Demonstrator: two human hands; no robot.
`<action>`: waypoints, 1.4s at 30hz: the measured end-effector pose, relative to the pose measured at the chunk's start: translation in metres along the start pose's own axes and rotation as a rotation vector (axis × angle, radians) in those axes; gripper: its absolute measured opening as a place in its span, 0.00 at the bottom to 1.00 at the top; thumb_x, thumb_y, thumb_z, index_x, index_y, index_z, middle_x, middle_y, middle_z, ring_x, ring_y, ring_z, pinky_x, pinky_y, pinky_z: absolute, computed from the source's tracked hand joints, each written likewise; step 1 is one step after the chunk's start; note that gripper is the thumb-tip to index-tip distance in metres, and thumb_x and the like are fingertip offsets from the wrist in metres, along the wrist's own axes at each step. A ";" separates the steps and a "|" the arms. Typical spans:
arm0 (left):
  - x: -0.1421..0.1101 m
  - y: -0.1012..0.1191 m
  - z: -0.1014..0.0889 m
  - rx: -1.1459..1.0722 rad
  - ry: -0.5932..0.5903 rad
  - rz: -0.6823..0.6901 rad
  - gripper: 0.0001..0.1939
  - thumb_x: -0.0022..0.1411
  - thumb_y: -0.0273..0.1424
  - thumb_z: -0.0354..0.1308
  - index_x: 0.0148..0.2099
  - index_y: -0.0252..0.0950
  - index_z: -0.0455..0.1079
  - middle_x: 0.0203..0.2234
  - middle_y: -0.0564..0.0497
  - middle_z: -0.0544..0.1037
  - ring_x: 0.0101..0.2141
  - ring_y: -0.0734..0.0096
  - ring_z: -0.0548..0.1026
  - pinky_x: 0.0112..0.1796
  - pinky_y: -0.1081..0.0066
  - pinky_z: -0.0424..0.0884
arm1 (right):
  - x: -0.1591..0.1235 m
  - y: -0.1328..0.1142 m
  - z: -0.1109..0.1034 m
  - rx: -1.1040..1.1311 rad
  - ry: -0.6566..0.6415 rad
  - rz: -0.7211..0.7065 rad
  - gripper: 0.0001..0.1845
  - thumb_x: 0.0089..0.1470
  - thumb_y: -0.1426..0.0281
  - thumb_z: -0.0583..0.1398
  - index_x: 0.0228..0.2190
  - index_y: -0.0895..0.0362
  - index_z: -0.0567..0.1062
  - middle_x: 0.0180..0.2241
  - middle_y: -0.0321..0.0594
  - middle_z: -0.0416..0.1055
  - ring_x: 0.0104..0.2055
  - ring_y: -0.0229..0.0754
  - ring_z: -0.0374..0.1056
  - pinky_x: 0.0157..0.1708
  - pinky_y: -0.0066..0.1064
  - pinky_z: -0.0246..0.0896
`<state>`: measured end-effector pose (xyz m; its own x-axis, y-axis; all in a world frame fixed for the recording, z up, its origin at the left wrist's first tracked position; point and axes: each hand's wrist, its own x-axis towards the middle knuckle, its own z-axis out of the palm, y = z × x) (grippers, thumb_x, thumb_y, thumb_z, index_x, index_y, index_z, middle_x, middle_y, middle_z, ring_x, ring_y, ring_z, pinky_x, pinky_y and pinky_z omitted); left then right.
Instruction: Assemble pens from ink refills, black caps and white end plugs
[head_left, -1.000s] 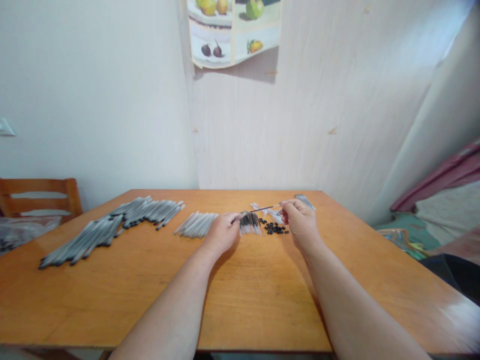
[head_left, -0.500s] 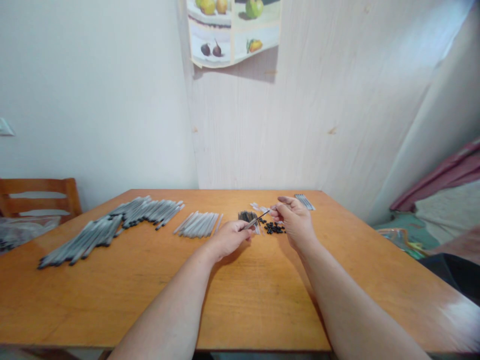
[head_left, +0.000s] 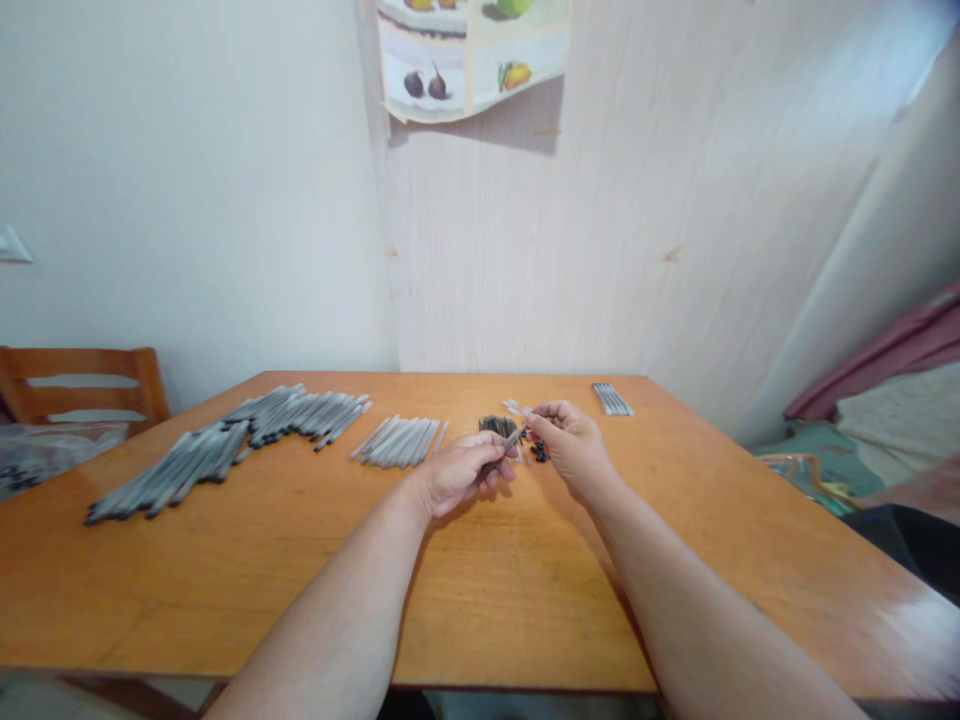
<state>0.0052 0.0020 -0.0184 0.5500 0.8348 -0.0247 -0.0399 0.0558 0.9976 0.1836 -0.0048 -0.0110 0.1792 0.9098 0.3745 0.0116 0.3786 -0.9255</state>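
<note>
My left hand (head_left: 466, 468) is closed around a grey translucent pen barrel (head_left: 511, 440), which points up and to the right. My right hand (head_left: 570, 440) pinches the end of a thin pen refill at the barrel's upper end; the fingers hide most of it. Just beyond my left fingertips lies a bundle of dark, thin refills (head_left: 493, 426). Small black caps (head_left: 539, 452) are heaped below my right fingers, partly covered by that hand. Some small clear pieces (head_left: 513, 406) lie behind my hands.
Left of my hands lies a row of clear barrels (head_left: 401, 442). Farther left, a large pile of black-ended pens (head_left: 187, 465) spreads over the wooden table (head_left: 517, 600). A small row of grey pens (head_left: 613, 399) sits at the back right. A chair (head_left: 82, 385) stands beyond the left edge.
My right hand has moved left and closer to my left hand. The dark refill that showed between the hands has slid into the barrel and is mostly out of sight.
</note>
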 end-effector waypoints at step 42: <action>0.000 0.002 -0.002 -0.001 0.027 0.040 0.13 0.60 0.36 0.57 0.43 0.32 0.71 0.27 0.49 0.74 0.22 0.79 0.66 0.23 0.76 0.55 | -0.004 -0.001 0.007 -0.034 -0.141 -0.029 0.09 0.46 0.66 0.58 0.29 0.58 0.74 0.26 0.37 0.73 0.27 0.37 0.66 0.27 0.28 0.59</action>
<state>0.0032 0.0032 -0.0163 0.5256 0.8506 0.0131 -0.0624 0.0232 0.9978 0.1760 -0.0079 -0.0116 0.0380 0.9143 0.4033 0.0482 0.4015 -0.9146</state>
